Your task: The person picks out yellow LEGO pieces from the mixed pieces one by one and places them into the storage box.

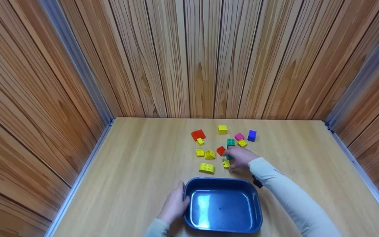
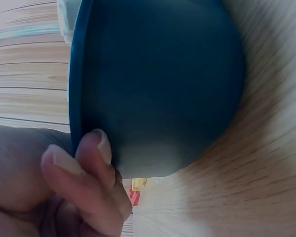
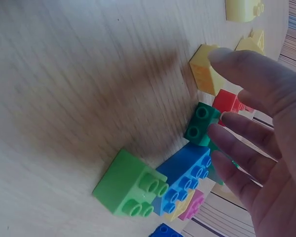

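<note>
My left hand (image 1: 175, 202) grips the left rim of a dark blue plastic tub (image 1: 222, 227); thumb and fingertips lie on either side of the rim in the left wrist view. The tub's visible inside holds nothing. My right hand (image 1: 240, 156) is above the toy building bricks, fingers spread and slightly bent. In the right wrist view its fingertips are beside a dark green brick (image 3: 197, 123); whether they touch it I cannot tell. The thumb is over a yellow brick (image 3: 203, 69). A light green brick (image 3: 128, 185) and a blue brick (image 3: 182, 173) sit near, hidden in the head view.
Beyond the tub lie red bricks (image 1: 198, 134), several yellow bricks (image 1: 206, 168), a pink brick (image 1: 239, 136), a blue-violet brick (image 1: 252, 135) and a green brick (image 1: 231, 142). Wood-plank walls (image 1: 199, 59) bound the wooden table (image 1: 137, 158) at the back and sides.
</note>
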`<control>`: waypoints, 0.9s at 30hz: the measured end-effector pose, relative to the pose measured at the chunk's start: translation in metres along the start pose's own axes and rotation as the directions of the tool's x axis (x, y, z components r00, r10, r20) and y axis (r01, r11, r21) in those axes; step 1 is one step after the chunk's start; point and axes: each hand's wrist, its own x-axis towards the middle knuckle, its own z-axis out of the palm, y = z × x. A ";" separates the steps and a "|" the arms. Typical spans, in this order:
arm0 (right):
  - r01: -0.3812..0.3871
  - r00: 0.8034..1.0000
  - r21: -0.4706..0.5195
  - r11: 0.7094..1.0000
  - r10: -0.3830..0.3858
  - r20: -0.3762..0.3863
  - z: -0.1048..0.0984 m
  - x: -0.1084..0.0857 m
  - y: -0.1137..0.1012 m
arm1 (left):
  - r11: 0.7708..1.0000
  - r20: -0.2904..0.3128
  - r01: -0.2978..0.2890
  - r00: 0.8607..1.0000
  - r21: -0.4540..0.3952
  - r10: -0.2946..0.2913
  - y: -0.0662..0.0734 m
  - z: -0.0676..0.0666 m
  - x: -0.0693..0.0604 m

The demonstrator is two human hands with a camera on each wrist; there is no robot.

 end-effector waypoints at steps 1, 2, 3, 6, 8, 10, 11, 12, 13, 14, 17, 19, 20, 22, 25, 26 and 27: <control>-0.001 1.000 0.012 1.000 0.001 -0.003 0.000 0.000 -0.001 | 1.000 0.004 0.007 1.000 -0.004 -0.007 0.000 0.000 0.000; -0.003 1.000 0.023 1.000 0.003 -0.005 0.001 0.001 -0.001 | 1.000 0.005 0.012 1.000 -0.005 -0.012 0.000 0.000 0.000; -0.002 1.000 0.028 1.000 0.002 -0.007 0.001 0.001 -0.002 | 1.000 0.007 0.020 1.000 -0.008 -0.020 0.000 -0.001 0.000; -0.001 1.000 0.046 0.999 0.001 -0.007 0.003 0.003 -0.004 | 0.998 0.022 0.058 0.998 -0.022 -0.058 0.001 -0.001 0.000; -0.006 1.000 0.051 0.999 0.005 0.002 0.005 0.004 -0.005 | 0.997 0.027 0.070 0.997 -0.026 -0.070 0.002 -0.001 0.000; -0.013 1.000 0.050 0.999 0.013 0.010 0.007 0.006 -0.006 | 0.996 0.031 0.082 0.996 -0.036 -0.081 0.002 0.000 0.000; -0.016 1.000 0.048 0.999 0.015 0.017 0.007 0.006 -0.006 | 0.996 0.030 0.082 0.996 -0.036 -0.081 0.002 0.000 0.001; -0.019 1.000 0.045 0.999 0.018 0.022 0.008 0.007 -0.006 | 0.996 0.029 0.080 0.996 -0.037 -0.079 0.002 0.000 0.001; -0.019 1.000 0.042 0.999 0.018 0.026 0.009 0.007 -0.007 | 0.995 0.031 0.089 0.996 -0.045 -0.087 0.002 0.000 0.001; -0.025 0.999 0.033 0.999 0.024 0.030 0.010 0.007 -0.007 | 0.995 0.032 0.092 0.995 -0.050 -0.090 0.002 0.000 0.001; -0.044 0.999 0.035 0.998 0.043 0.029 0.012 0.008 -0.006 | 0.992 0.044 0.106 0.994 -0.065 -0.103 0.002 0.000 0.002; -0.057 0.998 0.045 0.997 0.056 0.020 0.014 0.007 -0.005 | 0.991 0.050 0.115 0.993 -0.074 -0.111 0.002 -0.001 0.002; -0.063 0.998 0.052 0.997 0.062 0.017 0.014 0.007 -0.005 | 0.991 0.051 0.113 0.993 -0.073 -0.110 0.002 -0.001 0.002; -0.065 0.998 0.069 0.995 0.064 0.015 0.014 0.006 -0.004 | 0.990 0.053 0.117 0.992 -0.077 -0.113 0.002 -0.001 0.002; -0.051 0.999 0.076 0.996 0.050 0.020 0.015 0.005 -0.003 | 0.993 0.047 0.103 0.994 -0.066 -0.100 0.001 0.000 0.001; -0.048 0.999 0.078 0.996 0.047 0.024 0.016 0.005 -0.003 | 0.993 0.046 0.102 0.994 -0.063 -0.099 0.000 0.000 0.000; -0.046 0.999 0.077 0.996 0.044 0.027 0.016 0.005 -0.003 | 0.994 0.043 0.097 0.995 -0.058 -0.095 0.000 0.000 0.000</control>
